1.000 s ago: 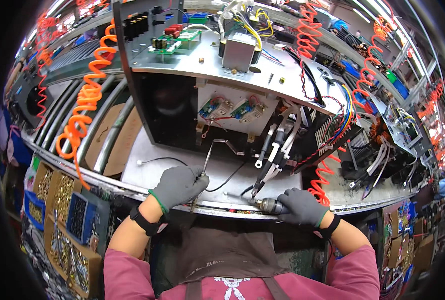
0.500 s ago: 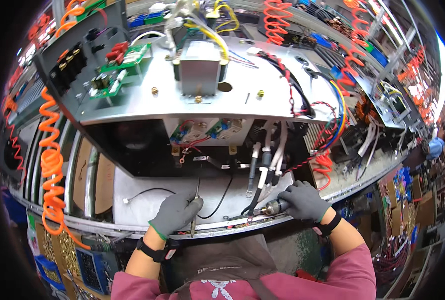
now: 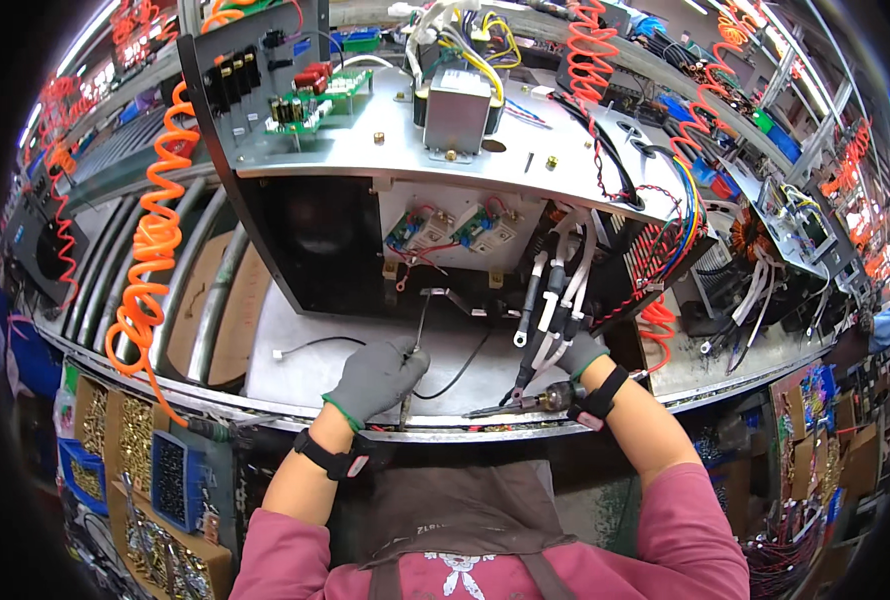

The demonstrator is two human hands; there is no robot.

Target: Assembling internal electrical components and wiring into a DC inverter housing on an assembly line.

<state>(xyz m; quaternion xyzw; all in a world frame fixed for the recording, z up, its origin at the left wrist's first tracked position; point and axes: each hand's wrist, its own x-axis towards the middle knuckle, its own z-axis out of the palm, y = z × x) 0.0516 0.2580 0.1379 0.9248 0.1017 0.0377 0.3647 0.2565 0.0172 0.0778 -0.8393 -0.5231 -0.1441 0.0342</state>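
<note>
My left hand (image 3: 377,380), in a grey glove, is closed around a slim metal rod-shaped tool (image 3: 422,325); its tip points up toward the opening in the metal chassis (image 3: 340,158). At the bundle of thick white and black cables (image 3: 549,300) with ring lugs, my right hand (image 3: 583,352), also gloved, reaches in from the right. Cables and my wrist hide its fingers. Below that wrist, a power driver (image 3: 555,398) lies on the bench edge, bit pointing left. Inside the chassis sit small green boards (image 3: 483,228) with red wires.
A transformer (image 3: 457,112) and a green circuit board (image 3: 310,105) top the chassis. An orange coiled hose (image 3: 155,235) hangs at left beside metal rollers (image 3: 210,330). A second open unit (image 3: 785,225) stands at right. Blue bins (image 3: 172,480) of fasteners are at lower left.
My right hand has left the driver and moved up and left to the cables. My left hand has moved up and right with the rod-shaped tool. The whole view has shifted.
</note>
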